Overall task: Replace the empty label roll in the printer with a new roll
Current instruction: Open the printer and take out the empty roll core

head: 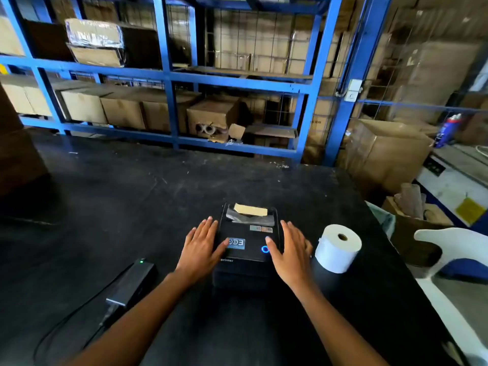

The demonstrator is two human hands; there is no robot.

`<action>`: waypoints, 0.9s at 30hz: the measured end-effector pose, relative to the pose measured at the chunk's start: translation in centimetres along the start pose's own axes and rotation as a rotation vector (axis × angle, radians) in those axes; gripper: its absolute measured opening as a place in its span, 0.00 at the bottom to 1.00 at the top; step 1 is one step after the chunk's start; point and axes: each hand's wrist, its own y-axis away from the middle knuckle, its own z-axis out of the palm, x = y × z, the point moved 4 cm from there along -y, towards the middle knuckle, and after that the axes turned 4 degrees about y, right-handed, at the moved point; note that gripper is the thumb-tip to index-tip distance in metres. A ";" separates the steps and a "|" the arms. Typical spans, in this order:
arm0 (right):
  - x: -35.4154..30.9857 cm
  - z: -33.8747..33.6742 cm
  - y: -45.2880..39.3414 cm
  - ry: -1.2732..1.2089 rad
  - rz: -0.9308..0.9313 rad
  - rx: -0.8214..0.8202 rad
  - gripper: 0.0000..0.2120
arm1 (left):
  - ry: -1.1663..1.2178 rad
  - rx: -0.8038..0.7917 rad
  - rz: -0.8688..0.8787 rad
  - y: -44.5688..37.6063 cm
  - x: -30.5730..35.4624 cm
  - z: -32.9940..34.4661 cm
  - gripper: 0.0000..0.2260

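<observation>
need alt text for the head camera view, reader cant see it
A person's left hand and right hand rest open on either side of a small black label printer on a dark table. A full white label roll stands to its right, a power adapter to its left, blue shelving with boxes behind.

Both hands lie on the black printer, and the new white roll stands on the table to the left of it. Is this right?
Not quite. The head view shows both hands, left and right, on the black printer, but the new white roll lies on its side on the table to the printer's right.
</observation>
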 end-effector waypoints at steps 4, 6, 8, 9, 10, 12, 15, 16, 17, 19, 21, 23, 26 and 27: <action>2.8 3.1 2.6 -0.248 0.286 -0.140 0.29 | 0.199 -0.053 -0.173 2.3 -0.7 2.1 0.31; 3.0 4.3 3.4 -0.399 0.389 -0.178 0.25 | 0.366 -0.059 -0.263 2.9 -0.5 3.0 0.28; 2.8 4.6 3.6 -0.497 0.422 -0.083 0.22 | 0.590 -0.040 -0.363 3.4 -0.1 3.4 0.26; 2.9 4.7 3.8 -0.519 0.443 -0.020 0.23 | 0.693 -0.034 -0.407 3.7 0.0 3.8 0.26; 2.9 4.8 4.0 -0.518 0.467 0.030 0.25 | 0.764 -0.024 -0.435 3.9 0.2 4.1 0.27; 3.0 4.8 4.3 -0.514 0.474 0.114 0.25 | 0.830 -0.006 -0.466 4.2 0.3 4.6 0.28; 3.1 5.1 4.3 -0.615 0.462 0.121 0.16 | 0.864 -0.005 -0.496 4.1 0.2 4.9 0.29; 3.2 5.2 4.3 -0.630 0.452 0.104 0.18 | 0.871 -0.006 -0.491 4.1 0.2 4.9 0.29; 3.3 5.3 4.2 -0.618 0.440 0.088 0.21 | 0.870 -0.004 -0.486 4.1 0.2 4.9 0.30; 3.7 5.5 3.9 -0.566 0.410 0.042 0.24 | 0.870 -0.009 -0.488 4.1 0.1 5.0 0.30; 4.3 5.7 3.7 -0.498 0.379 -0.019 0.27 | 0.855 -0.003 -0.497 4.1 0.1 5.1 0.31; 4.7 6.0 3.3 -0.472 0.360 -0.052 0.28 | 0.830 0.007 -0.506 4.1 -0.1 5.3 0.31; 4.8 6.3 3.0 -0.466 0.349 -0.081 0.29 | 0.811 0.011 -0.502 4.3 -0.2 5.3 0.34; 4.9 6.3 2.8 -0.458 0.347 -0.088 0.30 | 0.822 0.010 -0.493 4.4 -0.3 5.2 0.36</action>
